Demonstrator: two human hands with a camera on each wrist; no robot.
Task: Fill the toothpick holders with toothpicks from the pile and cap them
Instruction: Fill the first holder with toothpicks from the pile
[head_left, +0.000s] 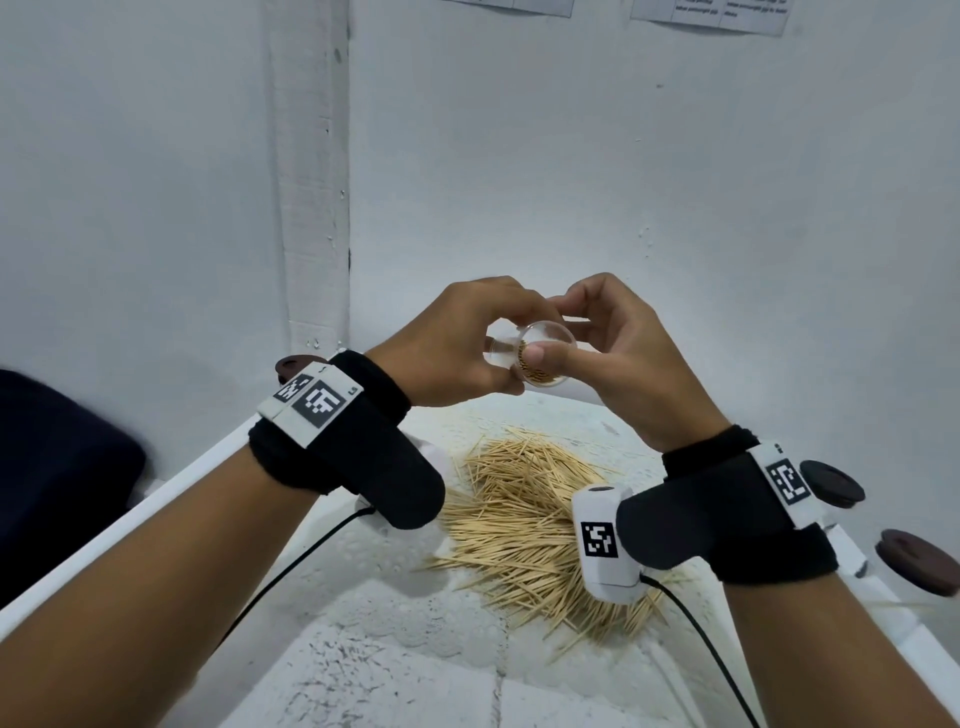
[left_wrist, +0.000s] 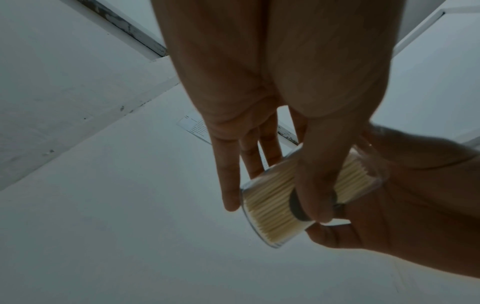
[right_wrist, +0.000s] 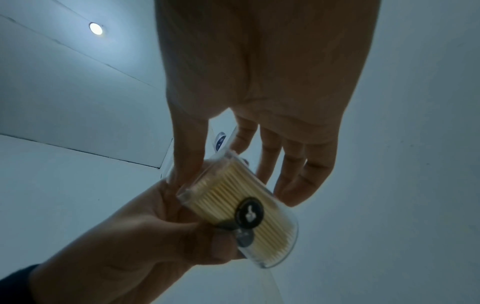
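A clear toothpick holder (head_left: 545, 358) packed with toothpicks is held up in the air above the pile of toothpicks (head_left: 519, 525). My left hand (head_left: 483, 332) grips its body, the thumb (left_wrist: 319, 181) across the side and the fingers behind. My right hand (head_left: 587, 332) pinches the open end, its thumb pressed on the mouth and a finger curled over the rim. The holder (right_wrist: 233, 197) carries a round black sticker (right_wrist: 249, 212), and no cap shows on it.
Dark brown round caps lie to the right of the pile (head_left: 831, 483) (head_left: 919, 564), and another (head_left: 291, 366) shows behind my left wrist. The pile sits on a white surface with a raised white edge (head_left: 182, 467). White walls close in behind.
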